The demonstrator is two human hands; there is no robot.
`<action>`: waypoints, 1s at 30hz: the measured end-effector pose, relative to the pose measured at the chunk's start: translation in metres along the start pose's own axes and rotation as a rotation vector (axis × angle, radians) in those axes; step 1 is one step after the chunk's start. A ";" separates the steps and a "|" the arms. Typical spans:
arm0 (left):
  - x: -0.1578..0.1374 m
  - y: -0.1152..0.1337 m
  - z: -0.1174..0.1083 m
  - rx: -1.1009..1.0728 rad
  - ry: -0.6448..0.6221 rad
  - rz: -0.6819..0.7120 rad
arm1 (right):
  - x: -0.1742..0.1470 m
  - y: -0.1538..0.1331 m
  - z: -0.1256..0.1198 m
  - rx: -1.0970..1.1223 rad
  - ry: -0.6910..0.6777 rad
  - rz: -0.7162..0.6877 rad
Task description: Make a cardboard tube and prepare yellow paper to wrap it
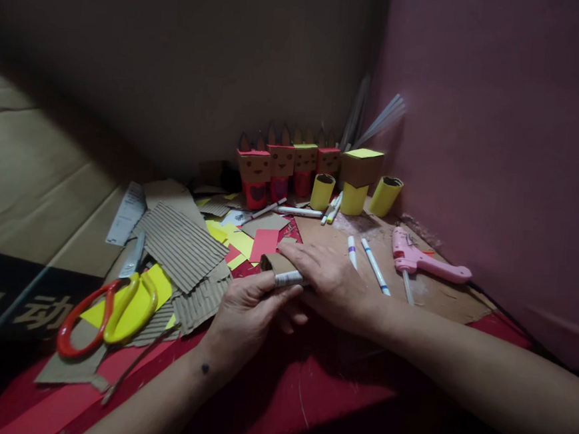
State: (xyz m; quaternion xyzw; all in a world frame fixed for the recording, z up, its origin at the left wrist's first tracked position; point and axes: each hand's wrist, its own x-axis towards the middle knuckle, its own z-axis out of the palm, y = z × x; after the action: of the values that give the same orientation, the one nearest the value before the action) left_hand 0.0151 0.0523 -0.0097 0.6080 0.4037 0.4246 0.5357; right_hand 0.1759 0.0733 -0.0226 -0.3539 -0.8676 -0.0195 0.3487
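Observation:
Both hands hold a small folded piece of brown cardboard (276, 263) above the red tabletop, in the middle of the head view. A white printed strip shows along its near edge. My left hand (248, 309) grips its left end between thumb and fingers. From the right, my right hand (332, 284) lies over the other end with fingers closed on it, hiding that part. Just beyond the hands lie red paper pieces (265, 245) and yellow paper pieces (241, 242). To the right are a purple-banded marker (351, 251) and a blue-banded marker (376, 267).
Scissors (108, 316) with red and yellow handles lie among corrugated cardboard scraps (181, 245) at left. Several box-headed figures (254, 167) stand at the back, beside yellow tubes (386, 196). A pink glue gun (419, 259) rests near the pink wall (499, 160). A large carton (35, 190) leans in at left.

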 end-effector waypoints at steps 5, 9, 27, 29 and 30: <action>0.001 0.005 -0.006 0.051 -0.047 -0.016 | -0.002 0.010 0.005 0.003 0.019 0.095; 0.001 0.007 -0.007 -0.035 -0.040 -0.086 | -0.003 0.009 0.008 -0.094 0.000 0.130; 0.006 0.012 -0.019 -0.025 0.052 -0.039 | 0.009 0.002 -0.021 1.169 -0.146 0.855; 0.005 0.014 -0.017 0.000 0.076 -0.062 | 0.009 0.001 -0.021 1.190 -0.142 0.882; 0.004 0.015 -0.016 0.009 0.088 -0.072 | 0.010 0.001 -0.021 1.196 -0.146 0.888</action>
State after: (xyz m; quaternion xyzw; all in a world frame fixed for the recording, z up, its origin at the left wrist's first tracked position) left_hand 0.0019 0.0596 0.0062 0.5763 0.4503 0.4295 0.5298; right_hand 0.1845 0.0744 -0.0007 -0.4213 -0.5265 0.6218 0.3984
